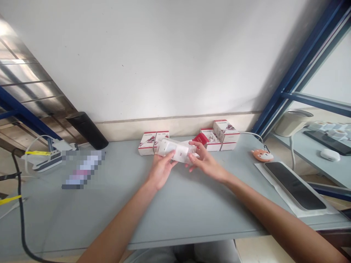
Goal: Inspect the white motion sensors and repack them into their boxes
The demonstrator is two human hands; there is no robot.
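Note:
Between my two hands is a clear plastic packet [179, 153] with something white inside; its contents are too blurred to name. The thumb of my left hand [162, 168] presses on its near left side, the fingers beneath. My right hand [203, 160] pinches its right end between thumb and fingers. Just behind the packet, at the left, sit red-and-white cartons [147, 143]. Behind my right hand is an open carton [212, 138] with a red flap and white items in it. A closed carton [226, 130] is stacked beside it.
A black cylinder [87, 130] leans at the back left, near a power strip [49, 160] with cables and a pixelated phone-like object [83, 170]. On the right lie an orange animal-face case [262, 155] and a dark-screened phone [294, 186] on white paper. A wall closes off the table's back.

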